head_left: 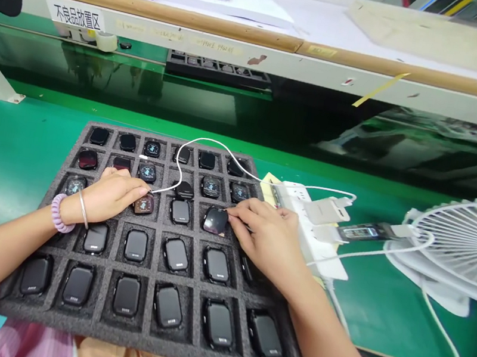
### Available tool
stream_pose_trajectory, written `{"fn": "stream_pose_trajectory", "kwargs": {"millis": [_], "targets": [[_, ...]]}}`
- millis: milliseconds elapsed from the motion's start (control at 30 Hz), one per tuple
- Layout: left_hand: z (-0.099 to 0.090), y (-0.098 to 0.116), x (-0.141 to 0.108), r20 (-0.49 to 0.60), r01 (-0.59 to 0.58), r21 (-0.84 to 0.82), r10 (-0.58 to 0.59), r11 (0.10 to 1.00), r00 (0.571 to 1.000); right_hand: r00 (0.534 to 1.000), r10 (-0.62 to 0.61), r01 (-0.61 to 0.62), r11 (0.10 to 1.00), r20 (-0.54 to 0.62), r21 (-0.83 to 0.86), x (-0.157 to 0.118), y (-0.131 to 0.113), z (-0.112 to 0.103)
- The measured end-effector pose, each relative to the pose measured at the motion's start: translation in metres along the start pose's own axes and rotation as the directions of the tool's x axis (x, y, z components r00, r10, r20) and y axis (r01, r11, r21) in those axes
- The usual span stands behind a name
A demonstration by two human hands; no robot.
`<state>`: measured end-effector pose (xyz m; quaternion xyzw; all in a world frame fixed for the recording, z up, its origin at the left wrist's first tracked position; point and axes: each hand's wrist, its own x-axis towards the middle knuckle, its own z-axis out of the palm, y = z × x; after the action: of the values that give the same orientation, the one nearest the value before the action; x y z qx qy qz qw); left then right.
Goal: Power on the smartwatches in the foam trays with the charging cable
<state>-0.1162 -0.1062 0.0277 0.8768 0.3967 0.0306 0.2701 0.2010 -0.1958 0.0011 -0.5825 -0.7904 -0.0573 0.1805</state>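
A dark grey foam tray [71, 321] holds rows of black smartwatch bodies without straps, each in its own compartment. My left hand [111, 197] is closed, fingertips pinching the end of a thin white cable [205, 139] just above a lit smartwatch [143, 204] in the third row. Whether the cable end touches that watch, I cannot tell. With thumb and fingers, my right hand [268, 237] grips the edge of a dark-faced smartwatch [215, 221] at its compartment in the same row. Several watches in the upper rows, such as this one [147, 173], show lit screens.
Right of the tray lies a white power strip [294, 196] with a charger [327, 211] and a USB meter [366, 232]. A white fan [471, 251] stands at the right. Above the green bench [11, 154] runs a shelf [251, 39] carrying two small black devices and stacked foam.
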Motion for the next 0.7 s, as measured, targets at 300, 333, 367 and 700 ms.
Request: {"fn": "stream_pose_trajectory", "kwargs": {"millis": [300,333,367,700], "targets": [[0.003,0.002,0.001,-0.030,0.001,-0.001,-0.001,1.000,1.000,0.980,0.141,-0.136,0.990,-0.142,0.050,0.005,0.001,-0.011],[0.003,0.002,0.001,-0.029,-0.002,0.007,0.002,1.000,1.000,0.991,0.090,-0.078,0.990,-0.104,0.117,0.006,-0.003,-0.012],[0.004,0.003,0.002,-0.026,-0.003,0.017,0.004,1.000,1.000,0.998,0.021,-0.011,0.986,-0.063,0.165,0.008,-0.009,-0.014],[0.003,0.006,0.003,-0.003,0.004,0.064,-0.003,0.998,1.000,0.956,-0.290,0.288,0.956,0.038,0.048,0.023,-0.051,-0.004]]}}
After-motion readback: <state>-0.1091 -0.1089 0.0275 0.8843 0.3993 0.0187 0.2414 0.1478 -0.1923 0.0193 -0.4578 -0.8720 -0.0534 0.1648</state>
